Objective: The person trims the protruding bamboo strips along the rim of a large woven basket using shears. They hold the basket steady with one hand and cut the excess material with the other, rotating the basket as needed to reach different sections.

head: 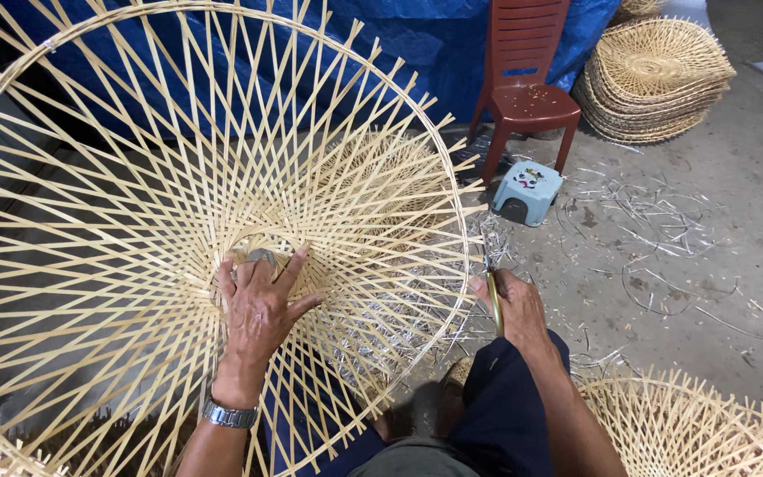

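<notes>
Bamboo-strip basket frame (pixel 134 177), round, open lattice, pale and splintery. Left hand (pixel 258 305) spread flat on woven centre. Right hand (pixel 516 309) closed around thin curved strip (pixel 494 305) at rim.

Bare grey concrete floor (pixel 717 265) carries everything; pale bamboo shavings (pixel 655 212) litter it just beyond the right hand's grip; farther off stand a small light-blue plastic stool (pixel 528 190), a dark-red plastic chair (pixel 527 97), stacked woven bamboo baskets (pixel 655 79).
</notes>
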